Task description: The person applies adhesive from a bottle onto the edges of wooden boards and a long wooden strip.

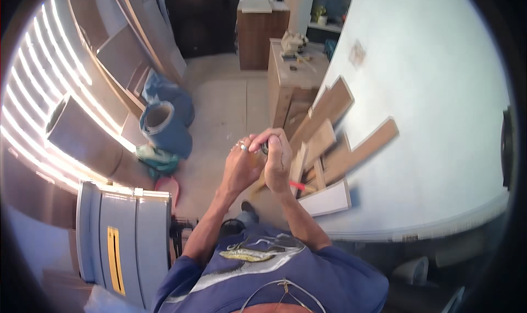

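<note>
My left hand (240,167), with a ring on one finger, and my right hand (278,162) come together at mid-picture in front of my body. Both have curled fingers and touch each other. Between them shows the small dark round end (265,147) of something whose kind I cannot make out; the fingers cover most of it. A blurred yellowish streak shows below the hands. Behind and to the right, several wooden boards (329,107) lean at a slant against a white panel (428,110).
A wooden workbench (299,77) with tools on it stands beyond the boards. On the left are a blue bucket (164,132), a large brown cylinder (82,134), a red dustpan-like thing (169,191) and a grey-blue case (151,241). A brown cabinet (262,38) stands at the back.
</note>
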`<state>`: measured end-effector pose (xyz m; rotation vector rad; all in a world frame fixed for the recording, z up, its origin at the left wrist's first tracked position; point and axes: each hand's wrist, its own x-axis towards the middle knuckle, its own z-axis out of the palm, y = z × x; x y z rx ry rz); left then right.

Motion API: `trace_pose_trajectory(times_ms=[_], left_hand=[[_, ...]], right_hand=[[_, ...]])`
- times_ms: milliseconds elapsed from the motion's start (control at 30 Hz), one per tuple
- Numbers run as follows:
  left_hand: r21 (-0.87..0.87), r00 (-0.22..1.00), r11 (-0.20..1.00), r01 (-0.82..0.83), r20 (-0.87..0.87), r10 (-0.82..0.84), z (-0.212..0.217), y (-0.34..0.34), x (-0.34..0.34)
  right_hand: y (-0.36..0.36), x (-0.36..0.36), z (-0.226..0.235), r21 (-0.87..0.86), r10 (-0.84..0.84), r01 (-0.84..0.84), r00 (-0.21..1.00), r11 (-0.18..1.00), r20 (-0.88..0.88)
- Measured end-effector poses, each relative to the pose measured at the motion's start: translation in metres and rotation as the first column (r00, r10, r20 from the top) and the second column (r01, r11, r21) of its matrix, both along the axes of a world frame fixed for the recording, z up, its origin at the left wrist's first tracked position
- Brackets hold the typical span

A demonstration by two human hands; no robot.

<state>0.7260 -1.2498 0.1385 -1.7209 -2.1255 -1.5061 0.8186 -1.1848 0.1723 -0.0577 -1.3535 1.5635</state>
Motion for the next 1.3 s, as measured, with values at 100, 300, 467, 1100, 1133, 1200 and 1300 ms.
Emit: trace_pose_trajectory(times_ms=[100,300,467,1100,1133,1200,1300], left_hand=[[0.003,1.0,1.0,0.012,0.004,-0.012,0.015,0.056,-0.073],[-0.072,0.995,0.995,-0.075,0.058,0.079,0.023,0.138,-0.195],[-0.117,0.975,0.969,-0.218,0.029,0.222,0.005,0.199,-0.3],[-0.025,0.95,0.965,-0.26,0.173,0.261,-0.001,0.593,-0.715],[-0.065,0.948,0.967,-0.247,0.19,0.255,0.001,0.613,-0.733],[-0.147,0.944,0.966,-0.215,0.223,0.244,0.005,0.651,-0.769],[-0.123,0.962,0.982,-0.143,0.216,0.167,-0.013,0.704,-0.83]], right_hand=[[0.059,-0.069,0.025,0.009,-0.035,0.035,0.993,0.999,0.113],[0.146,-0.198,0.03,-0.071,0.105,-0.102,0.993,0.992,0.05],[0.229,-0.317,0.008,-0.127,0.297,-0.289,0.953,0.949,0.053],[0.671,-0.692,0.0,0.014,0.418,-0.439,0.864,0.898,0.282],[0.689,-0.708,-0.003,0.032,0.392,-0.416,0.878,0.909,0.276],[0.723,-0.744,-0.008,0.055,0.325,-0.36,0.89,0.931,0.319],[0.765,-0.795,-0.017,0.088,0.248,-0.292,0.91,0.952,0.332]])
